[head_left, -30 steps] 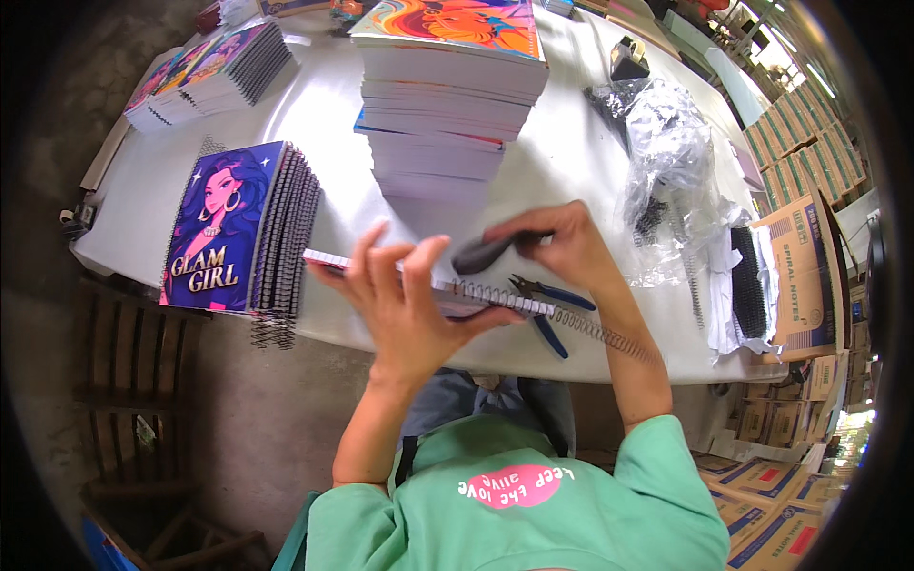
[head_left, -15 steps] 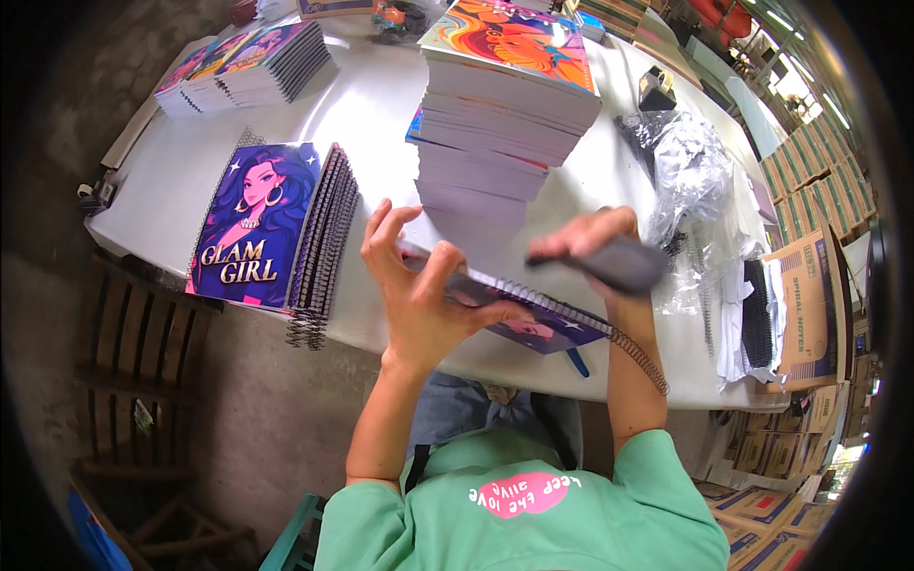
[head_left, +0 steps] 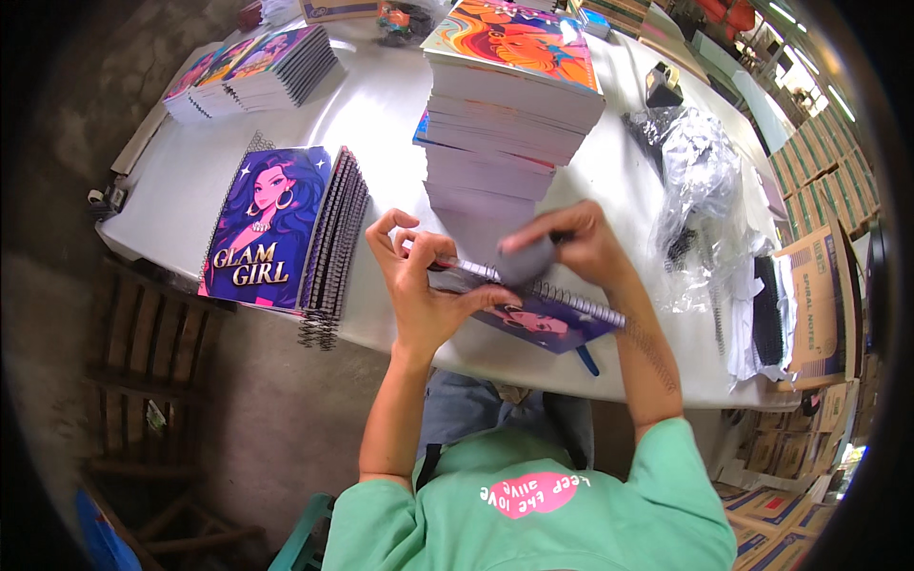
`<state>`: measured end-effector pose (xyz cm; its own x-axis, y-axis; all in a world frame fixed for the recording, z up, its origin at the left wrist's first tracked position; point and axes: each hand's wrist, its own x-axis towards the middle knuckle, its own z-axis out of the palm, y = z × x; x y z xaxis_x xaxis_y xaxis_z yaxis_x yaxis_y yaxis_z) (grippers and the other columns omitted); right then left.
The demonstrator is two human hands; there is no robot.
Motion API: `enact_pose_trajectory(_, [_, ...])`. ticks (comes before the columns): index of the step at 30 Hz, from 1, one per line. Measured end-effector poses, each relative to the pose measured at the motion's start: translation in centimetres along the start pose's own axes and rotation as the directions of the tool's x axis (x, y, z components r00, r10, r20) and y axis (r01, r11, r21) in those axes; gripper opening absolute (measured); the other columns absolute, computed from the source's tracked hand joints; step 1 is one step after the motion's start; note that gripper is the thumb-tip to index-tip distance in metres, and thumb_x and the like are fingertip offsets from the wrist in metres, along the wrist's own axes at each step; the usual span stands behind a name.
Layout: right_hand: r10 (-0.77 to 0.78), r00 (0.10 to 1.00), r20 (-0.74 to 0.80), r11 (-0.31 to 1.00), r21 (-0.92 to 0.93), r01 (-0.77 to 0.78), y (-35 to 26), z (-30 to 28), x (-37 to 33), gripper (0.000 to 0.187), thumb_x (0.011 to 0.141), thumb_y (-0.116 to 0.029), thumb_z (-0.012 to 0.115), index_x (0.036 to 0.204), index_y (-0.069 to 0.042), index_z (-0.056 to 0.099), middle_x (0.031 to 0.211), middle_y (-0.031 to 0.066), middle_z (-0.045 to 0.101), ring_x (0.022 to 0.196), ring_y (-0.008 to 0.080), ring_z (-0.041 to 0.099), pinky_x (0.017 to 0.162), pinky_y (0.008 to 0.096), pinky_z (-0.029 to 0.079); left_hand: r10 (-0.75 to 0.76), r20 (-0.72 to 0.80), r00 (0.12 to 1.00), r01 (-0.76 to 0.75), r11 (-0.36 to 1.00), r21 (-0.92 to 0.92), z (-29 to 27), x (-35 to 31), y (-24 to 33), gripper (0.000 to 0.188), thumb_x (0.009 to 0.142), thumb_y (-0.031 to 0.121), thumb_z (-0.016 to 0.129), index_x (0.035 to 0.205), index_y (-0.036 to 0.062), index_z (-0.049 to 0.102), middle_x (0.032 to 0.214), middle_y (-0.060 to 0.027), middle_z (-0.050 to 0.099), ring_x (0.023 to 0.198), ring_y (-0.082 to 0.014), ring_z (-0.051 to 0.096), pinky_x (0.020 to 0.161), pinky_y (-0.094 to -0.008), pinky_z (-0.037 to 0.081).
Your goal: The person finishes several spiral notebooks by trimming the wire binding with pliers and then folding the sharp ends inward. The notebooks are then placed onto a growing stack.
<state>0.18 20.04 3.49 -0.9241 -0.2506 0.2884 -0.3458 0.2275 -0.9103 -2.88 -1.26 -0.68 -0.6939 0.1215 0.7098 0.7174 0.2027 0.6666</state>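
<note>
My left hand (head_left: 419,297) grips a purple illustrated spiral notebook (head_left: 547,325), which is tilted over the table's near edge with its bound edge up. A wire coil (head_left: 595,309) runs along that edge, and its loose end trails past the right corner in front of my right forearm. My right hand (head_left: 583,246) is closed on a dark, rounded tool (head_left: 526,264), blurred by motion, which sits at the coil near the middle of the bound edge. A blue pen-like thing (head_left: 587,361) lies partly under the notebook.
Coil-bound notebooks (head_left: 271,228) stand stacked at left, more notebooks (head_left: 252,71) behind. A tall stack of unbound books (head_left: 505,124) rises ahead. Clear plastic wrapping (head_left: 700,181) and black coils (head_left: 764,309) lie right, beside a carton (head_left: 817,305). A wooden chair (head_left: 152,371) stands at lower left.
My right hand has brought the dark tool leftward and onto the notebook's coiled edge. My left hand keeps its hold on the notebook. The view has shifted slightly.
</note>
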Motion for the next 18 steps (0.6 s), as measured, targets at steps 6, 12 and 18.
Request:
enact_pose_trajectory(6, [0.058,0.617,-0.785,0.99,0.126,0.067,-4.3,-4.9,-5.4,0.034,0.077,0.0,0.062,0.111,0.001,0.057,0.085,0.0055,0.063,0.068,0.0127,0.062,0.059,0.0242,0.052,0.1,0.018,0.995,-0.102,0.976,0.195,-0.2,-1.0,0.5,0.051,0.046,0.041,0.087,0.082,0.0135,0.064,0.102,-0.0064,0.038,0.102,-0.025,0.035,0.073,-0.0322,0.035])
enact_pose_trajectory(12, [-0.287,0.775,-0.563,0.761,-0.626,-0.172,-10.1,4.2,-6.7,0.046,0.078,-0.005,0.059,0.122,0.004,0.048,0.083,0.0138,0.062,0.055,0.016,0.058,0.046,0.0255,0.047,0.068,0.047,0.997,-0.077,0.974,0.215,-0.5,-1.2,1.5,0.046,0.051,0.035,0.087,0.081,0.0114,0.062,0.108,-0.0124,0.034,0.103,-0.0245,0.036,0.075,-0.0328,0.036])
enact_pose_trajectory(18, [-0.288,0.879,-0.379,0.717,-0.694,-0.065,-2.2,12.2,-8.4,0.062,0.071,0.001,0.059,0.13,0.008,0.042,0.077,0.0135,0.064,0.048,0.0183,0.057,0.046,0.0285,0.047,0.006,0.093,0.996,-0.019,0.99,0.143,-1.4,-1.0,1.4,0.041,0.054,0.026,0.087,0.082,0.0093,0.061,0.109,-0.0136,0.037,0.105,-0.0255,0.034,0.077,-0.0337,0.038])
